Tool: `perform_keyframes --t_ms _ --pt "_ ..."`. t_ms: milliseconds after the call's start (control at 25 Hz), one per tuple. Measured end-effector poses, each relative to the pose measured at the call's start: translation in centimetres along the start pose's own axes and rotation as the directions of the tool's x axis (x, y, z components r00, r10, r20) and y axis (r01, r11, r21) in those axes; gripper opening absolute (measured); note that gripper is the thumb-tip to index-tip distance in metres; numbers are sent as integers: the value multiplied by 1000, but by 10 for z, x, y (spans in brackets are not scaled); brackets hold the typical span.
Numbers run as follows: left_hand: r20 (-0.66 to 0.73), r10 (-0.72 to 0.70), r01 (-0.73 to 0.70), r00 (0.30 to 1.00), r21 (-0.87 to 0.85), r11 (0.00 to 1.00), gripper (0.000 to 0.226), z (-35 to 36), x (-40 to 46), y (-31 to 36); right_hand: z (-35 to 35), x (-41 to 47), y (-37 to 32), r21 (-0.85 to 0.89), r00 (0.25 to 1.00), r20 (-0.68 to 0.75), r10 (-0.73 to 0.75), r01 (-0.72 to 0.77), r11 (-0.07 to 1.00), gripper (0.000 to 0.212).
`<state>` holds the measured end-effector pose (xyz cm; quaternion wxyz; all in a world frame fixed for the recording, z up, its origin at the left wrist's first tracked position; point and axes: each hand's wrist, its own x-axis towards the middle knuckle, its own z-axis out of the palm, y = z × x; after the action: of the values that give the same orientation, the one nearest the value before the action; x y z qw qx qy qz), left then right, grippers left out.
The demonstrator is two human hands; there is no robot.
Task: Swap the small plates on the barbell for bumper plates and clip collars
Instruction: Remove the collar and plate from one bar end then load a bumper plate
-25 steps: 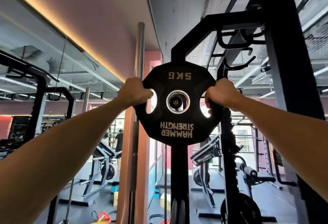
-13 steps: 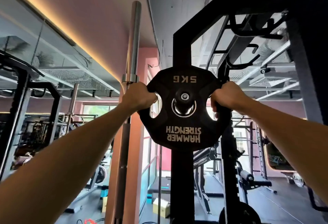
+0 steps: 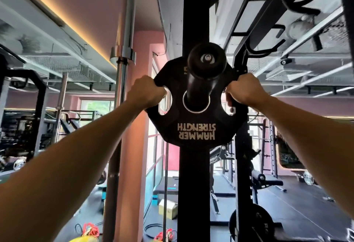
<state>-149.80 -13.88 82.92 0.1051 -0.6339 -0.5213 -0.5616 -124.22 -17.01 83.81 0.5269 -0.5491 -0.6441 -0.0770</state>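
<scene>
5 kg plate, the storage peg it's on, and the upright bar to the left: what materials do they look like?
Plate: looks rubber- or urethane-coated, matte black with pale lettering; the bright ring at the bore suggests a steel insert. Peg: smooth black sleeve and cap, probably plastic or rubber over steel, uncertain. Upright bar: bare metal, likely chromed steel, judging by its mirror-like sheen.

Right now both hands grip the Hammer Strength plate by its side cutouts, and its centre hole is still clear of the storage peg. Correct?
Not quite. The head view shows the peg already passing through the centre hole of the plate. The rest holds: the left hand and right hand both grip it by its side cutouts.
</scene>
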Motion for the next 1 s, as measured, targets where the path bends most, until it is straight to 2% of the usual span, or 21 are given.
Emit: perform_keyframes --t_ms 160,280,400,520,600,760,840,1000 --pt "-11 -3 4 1000 68 998 33 2 -15 -3 6 -5 7 -3 996 -85 25 -25 1000 22" --pt "49 -26 19 998 132 991 53 3 -37 -14 5 -22 11 26 996 -75 38 -37 999 37" --pt "152 -28 12 988 105 994 53 5 -70 -27 4 -53 19 -19 999 13 51 -51 999 44" --pt "229 -27 12 973 66 998 47 -1 -101 -29 5 -88 35 -65 993 89 71 -66 996 60" --pt "333 -44 15 942 87 996 45 -6 -125 -34 3 -116 47 -87 981 177 73 -58 994 55" --pt "556 -85 -9 827 165 986 46 -18 -193 -41 -15 -178 63 -141 888 439 136 -82 987 58" --pt "600 -90 -25 795 180 983 50 -28 -226 -35 -22 -204 67 -172 835 532 140 -55 984 63" --pt "633 -113 -12 765 190 982 52 -52 -283 -23 -31 -247 69 -201 785 606 123 2 980 66"
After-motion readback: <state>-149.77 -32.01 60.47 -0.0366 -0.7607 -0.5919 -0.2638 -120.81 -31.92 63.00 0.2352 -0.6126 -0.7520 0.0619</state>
